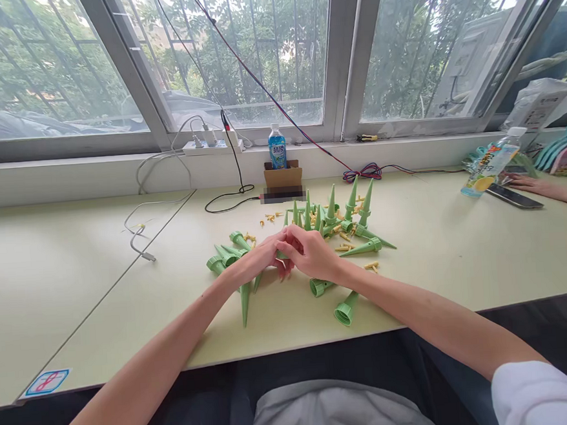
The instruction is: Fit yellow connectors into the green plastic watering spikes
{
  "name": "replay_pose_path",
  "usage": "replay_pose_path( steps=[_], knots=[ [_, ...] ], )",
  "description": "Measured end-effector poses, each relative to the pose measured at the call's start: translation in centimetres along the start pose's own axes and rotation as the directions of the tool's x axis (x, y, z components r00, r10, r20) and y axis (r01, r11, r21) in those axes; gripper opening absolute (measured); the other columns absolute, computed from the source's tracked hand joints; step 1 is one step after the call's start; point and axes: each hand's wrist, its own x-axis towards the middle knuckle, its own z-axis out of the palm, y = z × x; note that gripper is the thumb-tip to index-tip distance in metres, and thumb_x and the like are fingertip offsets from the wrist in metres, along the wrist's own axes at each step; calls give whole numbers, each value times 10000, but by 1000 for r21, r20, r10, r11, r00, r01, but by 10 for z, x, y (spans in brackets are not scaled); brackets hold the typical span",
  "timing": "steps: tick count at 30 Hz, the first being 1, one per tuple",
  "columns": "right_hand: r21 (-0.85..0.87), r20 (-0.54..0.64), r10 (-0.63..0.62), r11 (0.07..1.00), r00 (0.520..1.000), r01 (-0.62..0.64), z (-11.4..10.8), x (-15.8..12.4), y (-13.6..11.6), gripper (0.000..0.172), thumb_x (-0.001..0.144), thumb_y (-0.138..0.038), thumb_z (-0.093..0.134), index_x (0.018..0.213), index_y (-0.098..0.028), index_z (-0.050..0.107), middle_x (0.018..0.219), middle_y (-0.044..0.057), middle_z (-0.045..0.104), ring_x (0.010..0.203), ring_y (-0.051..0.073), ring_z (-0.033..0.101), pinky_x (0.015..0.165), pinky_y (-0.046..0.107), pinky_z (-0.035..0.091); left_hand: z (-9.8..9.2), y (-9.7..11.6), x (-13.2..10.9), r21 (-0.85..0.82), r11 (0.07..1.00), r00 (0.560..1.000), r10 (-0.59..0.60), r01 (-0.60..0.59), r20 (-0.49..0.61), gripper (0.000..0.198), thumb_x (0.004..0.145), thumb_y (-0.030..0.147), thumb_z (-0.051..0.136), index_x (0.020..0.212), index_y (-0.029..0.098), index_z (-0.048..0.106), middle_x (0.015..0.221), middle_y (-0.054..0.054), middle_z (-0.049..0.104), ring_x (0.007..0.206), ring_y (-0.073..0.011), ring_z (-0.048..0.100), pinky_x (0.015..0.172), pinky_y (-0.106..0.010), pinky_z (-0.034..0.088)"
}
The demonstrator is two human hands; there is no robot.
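Just above the table, my left hand is closed around a green plastic watering spike, mostly hidden by the fingers. My right hand meets it there, thumb and fingers pinched at the spike; any small part between them is hidden. Left of my hands lie several green spikes with ribbed caps. Upright spikes stand behind, and loose ones lie to the right. Small yellow valve-like pieces are scattered among them. Near the front edge lies another spike with its wide open cap facing me.
At the back stand a cardboard box and a blue-labelled bottle. Cables trail from a power strip on the sill. To the right are a leaning drink bottle, a phone and another person's hand.
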Motion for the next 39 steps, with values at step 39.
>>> replay_pose_path(
  steps=[39],
  knots=[
    [188, 40, -13, 982, 999, 6, 3, -1, -1, 234, 991, -406, 460, 873, -205, 434, 700, -26, 647, 623, 141, 712, 556, 205, 470, 8, 6, 2, -1, 994, 990, 109, -110, -87, 323, 950, 462, 409, 809, 175, 452, 709, 12, 470, 549, -85, 443, 461, -210, 396]
  ],
)
